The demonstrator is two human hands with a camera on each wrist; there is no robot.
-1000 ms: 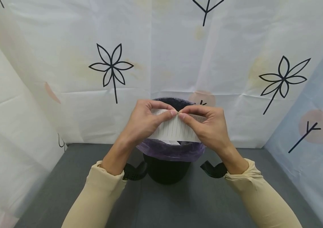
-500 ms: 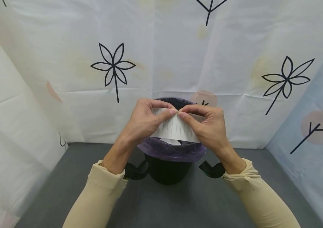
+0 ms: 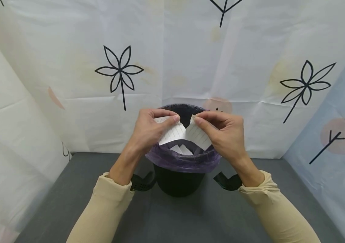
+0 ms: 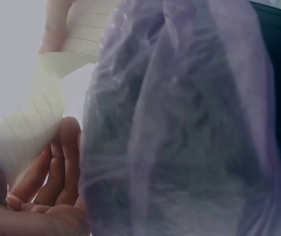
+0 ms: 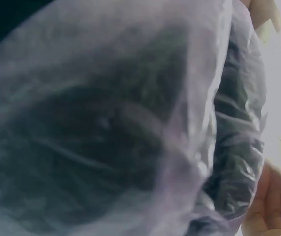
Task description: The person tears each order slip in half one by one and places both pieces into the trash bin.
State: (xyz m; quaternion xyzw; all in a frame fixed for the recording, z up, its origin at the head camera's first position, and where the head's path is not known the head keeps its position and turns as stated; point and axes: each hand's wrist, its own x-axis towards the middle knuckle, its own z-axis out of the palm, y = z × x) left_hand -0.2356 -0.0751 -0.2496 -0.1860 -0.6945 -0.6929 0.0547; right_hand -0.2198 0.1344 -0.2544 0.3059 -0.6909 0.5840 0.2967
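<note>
A strip of lined paper (image 3: 172,133) is stretched over the mouth of a black trash can (image 3: 178,184). A tear runs down from its top edge at the middle, and the two halves spread apart in a V; they appear joined near the lower edge. My left hand (image 3: 152,130) pinches the left half between thumb and index finger. With thumb and index finger, my right hand (image 3: 225,133) pinches the torn top corner of the right half. In the left wrist view the lined paper (image 4: 29,123) bends beside the left fingers.
A purple bag (image 3: 184,163) lines the can and folds over its rim. White paper pieces (image 3: 181,149) lie inside. The can stands on a dark grey table (image 3: 99,202), with patterned white cloth (image 3: 190,50) behind and at the sides.
The paper strip was whole along its top edge and is now torn down the middle. My left hand has moved slightly left, and the gap between both hands has widened.
</note>
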